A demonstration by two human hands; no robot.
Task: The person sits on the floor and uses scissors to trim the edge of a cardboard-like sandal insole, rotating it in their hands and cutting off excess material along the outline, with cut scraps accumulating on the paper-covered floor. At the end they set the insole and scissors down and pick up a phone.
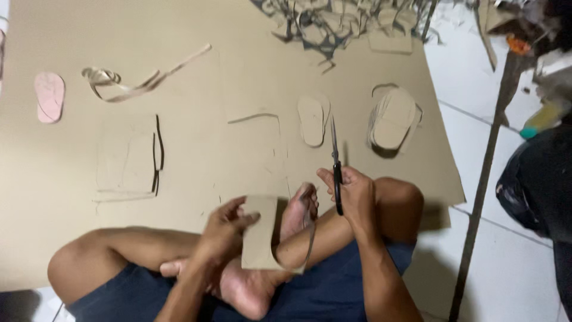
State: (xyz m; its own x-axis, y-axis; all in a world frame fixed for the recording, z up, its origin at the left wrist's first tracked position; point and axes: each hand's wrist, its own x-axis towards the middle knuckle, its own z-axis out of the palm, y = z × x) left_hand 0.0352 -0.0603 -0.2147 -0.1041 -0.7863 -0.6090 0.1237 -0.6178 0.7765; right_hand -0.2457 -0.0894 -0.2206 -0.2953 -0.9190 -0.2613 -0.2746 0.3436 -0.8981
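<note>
My left hand (pixel 225 229) grips a tan cardboard piece (pixel 260 238) by its left edge, holding it over my crossed legs. A thin curved offcut strip (pixel 310 229) hangs from the piece's right side. My right hand (pixel 353 194) holds black-handled scissors (pixel 335 161), blades closed and pointing away from me, a little right of the piece. I sit on a large cardboard sheet (pixel 208 71) spread on the floor.
A stack of sole-shaped cardboard cutouts (pixel 393 118) and a smaller pair (pixel 313 119) lie ahead. A pink sole template (pixel 49 96) rests far left, curled strips (pixel 128 83) beside it. Scrap trimmings (pixel 333 21) pile at the top. White tiles (pixel 506 256) and a dark bag (pixel 536 185) are right.
</note>
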